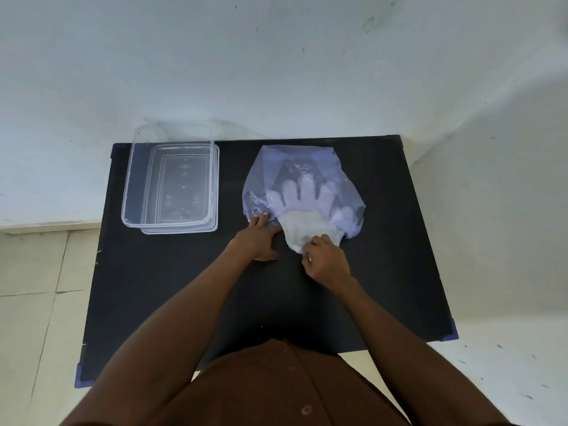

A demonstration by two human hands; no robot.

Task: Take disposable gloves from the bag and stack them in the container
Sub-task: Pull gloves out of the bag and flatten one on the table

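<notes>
- Two bare forearms reach out over the black rectangular table [384,241], both extended from our brown buttoned shirt [276,388] toward the thin bluish translucent plastic bag [276,167].
- Our left hand [256,241] lies palm down, fingers stretched flat, pressing the bag's near left edge against the table.
- Our right hand [325,256] is curled, its fingertips pinched on the cuff of the whitish disposable gloves [307,232], which stick out of the bag's mouth; their finger parts show through the bag.
- We see the clear rectangular plastic container [172,179] well left of the bag, resting on the table with nothing visible inside.
</notes>
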